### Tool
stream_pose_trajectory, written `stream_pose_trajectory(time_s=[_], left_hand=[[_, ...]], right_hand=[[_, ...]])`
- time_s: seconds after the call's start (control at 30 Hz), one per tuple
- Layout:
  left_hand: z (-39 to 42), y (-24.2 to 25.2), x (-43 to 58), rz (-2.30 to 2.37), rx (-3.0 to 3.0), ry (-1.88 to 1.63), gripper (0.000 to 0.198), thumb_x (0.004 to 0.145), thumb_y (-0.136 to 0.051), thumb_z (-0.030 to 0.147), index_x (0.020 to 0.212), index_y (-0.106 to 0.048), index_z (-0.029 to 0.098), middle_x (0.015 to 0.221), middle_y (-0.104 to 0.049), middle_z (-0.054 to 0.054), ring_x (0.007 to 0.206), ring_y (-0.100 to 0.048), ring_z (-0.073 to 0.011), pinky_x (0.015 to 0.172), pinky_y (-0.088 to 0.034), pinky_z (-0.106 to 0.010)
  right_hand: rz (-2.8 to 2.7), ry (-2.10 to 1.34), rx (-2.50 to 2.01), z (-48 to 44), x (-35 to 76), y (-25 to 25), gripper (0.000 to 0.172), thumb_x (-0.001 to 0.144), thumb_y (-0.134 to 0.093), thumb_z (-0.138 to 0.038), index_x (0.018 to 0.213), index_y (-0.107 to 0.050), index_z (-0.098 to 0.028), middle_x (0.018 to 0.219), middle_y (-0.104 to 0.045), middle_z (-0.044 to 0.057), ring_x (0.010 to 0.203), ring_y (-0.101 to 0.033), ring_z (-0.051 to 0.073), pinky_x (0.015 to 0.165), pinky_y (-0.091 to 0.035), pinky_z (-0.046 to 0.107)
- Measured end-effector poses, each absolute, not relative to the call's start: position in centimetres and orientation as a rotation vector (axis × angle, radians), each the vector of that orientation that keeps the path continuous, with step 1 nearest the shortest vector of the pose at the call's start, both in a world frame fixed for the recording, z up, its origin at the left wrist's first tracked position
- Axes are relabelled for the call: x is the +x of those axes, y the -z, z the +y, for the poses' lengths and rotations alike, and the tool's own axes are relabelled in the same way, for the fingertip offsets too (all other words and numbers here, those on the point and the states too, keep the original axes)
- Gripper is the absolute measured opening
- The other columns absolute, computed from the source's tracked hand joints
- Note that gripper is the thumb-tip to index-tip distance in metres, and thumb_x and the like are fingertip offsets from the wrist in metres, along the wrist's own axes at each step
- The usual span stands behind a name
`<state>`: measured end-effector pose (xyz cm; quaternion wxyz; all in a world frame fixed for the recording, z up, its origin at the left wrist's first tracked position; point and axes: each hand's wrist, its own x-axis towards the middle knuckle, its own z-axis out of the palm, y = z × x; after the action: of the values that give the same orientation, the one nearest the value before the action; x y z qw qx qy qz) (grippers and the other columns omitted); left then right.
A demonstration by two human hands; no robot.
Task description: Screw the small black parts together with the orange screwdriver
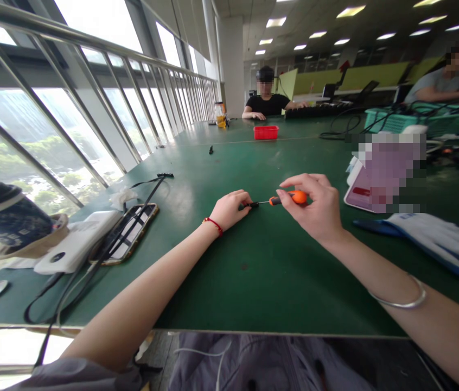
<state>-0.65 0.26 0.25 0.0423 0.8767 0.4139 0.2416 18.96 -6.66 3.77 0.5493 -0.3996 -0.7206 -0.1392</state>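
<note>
One head view. Green worktop (278, 282), smooth with a dull sheen, fills the near and middle area. Tubular metal railing (107, 51) and large windows on the left; far side is an open office with rows of ceiling lights (276, 22) and yellow-green partitions (351, 80). One person in a black top (269, 105) sits at the far edge, another person in grey (437, 84) far right.

Materials: red plastic bin (266, 132), rectangular, far middle. Teal basket (380, 120) with black cables, far right. White knit glove (433, 233) with blue coating, right, near a pinkish-purple item (388, 179), partly pixelated. Left: dark lidded cup (7, 220), white rounded block (77, 241), phone (140, 231) with black straps across it.

Screwdriver (299, 197): bulbous orange handle, black collar, thin bright shaft, roughly level, pointing left, mid-table between the hands. Its tip meets a small black part (254, 205), detail too small to read.

Left hand (231, 209): fingers pinched on the black part, down at the worktop. Right hand (317, 209): thumb and fingers curled round the handle.
</note>
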Motion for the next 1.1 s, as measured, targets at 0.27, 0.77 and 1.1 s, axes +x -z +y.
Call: stream_pose_trajectory(time_s=[0.27,0.77,1.1], left_hand=[[0.2,-0.34,-0.68,1.268,2.684,-0.729,0.01,0.077,-0.051,0.02,0.083,-0.06,0.02,0.089,-0.063,-0.001,0.083,-0.06,-0.0166,0.072,-0.047,-0.027],[0.12,-0.35,-0.64,1.275,2.688,-0.729,0.01,0.077,-0.051,0.019,0.082,-0.06,0.019,0.088,-0.062,-0.002,0.083,-0.059,-0.0164,0.071,-0.045,-0.027],[0.11,-0.36,-0.69,1.285,2.688,-0.718,0.01,0.078,-0.051,0.02,0.082,-0.06,0.02,0.089,-0.063,-0.002,0.083,-0.06,-0.0167,0.071,-0.046,-0.027]], right_hand=[[-1.729,0.315,-0.935,-6.86,18.86,-3.94,0.011,0.076,-0.06,-0.027,0.086,-0.058,-0.025,0.063,-0.059,-0.002,0.07,-0.058,0.019,0.076,-0.046,0.036],[-1.718,0.304,-0.938,-6.84,18.9,-3.87,0.006,0.076,-0.061,-0.029,0.079,-0.058,-0.024,0.068,-0.063,0.0,0.071,-0.057,0.019,0.07,-0.047,0.034],[-1.733,0.278,-0.944,-6.94,18.94,-4.01,0.013,0.077,-0.059,-0.029,0.088,-0.058,-0.024,0.052,-0.046,-0.005,0.057,-0.05,0.016,0.069,-0.046,0.033]])
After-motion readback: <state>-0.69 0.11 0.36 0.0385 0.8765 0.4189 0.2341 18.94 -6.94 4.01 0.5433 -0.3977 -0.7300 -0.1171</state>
